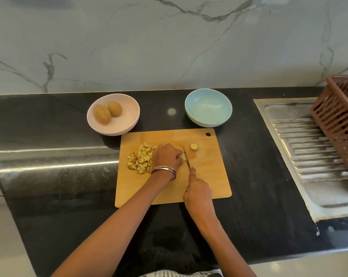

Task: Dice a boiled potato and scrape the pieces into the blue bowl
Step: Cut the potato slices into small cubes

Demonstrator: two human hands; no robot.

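Head view: wooden cutting board (205, 180) sits mid tabletop (69, 186), its near edge close to the tabletop's front edge. Left hand (166, 156), bangles on the wrist, fingers curled down over a remaining potato piece (182, 156) on the board. Right hand (198, 191) grips the knife (187, 158) handle, index finger stretched along the spine, blade standing just right of the left fingers, touching the piece. Diced potato pile (141, 158) lies on the board's left half, just beside the left hand. One round end slice (194, 146) sits apart, toward the board's far right corner. Blue bowl (208, 107) stands beyond the board's far edge, right side, near the back wall; inside shows only specks. Pink bowl (113, 114) with two whole potatoes (107, 112) sits at the board's far left corner, rim just touching or overlapping it. Open dark tabletop lies left of the board and between the two bowls. Steel sink drainer (309, 152) at the right edge, brown basket (341, 120) on it.
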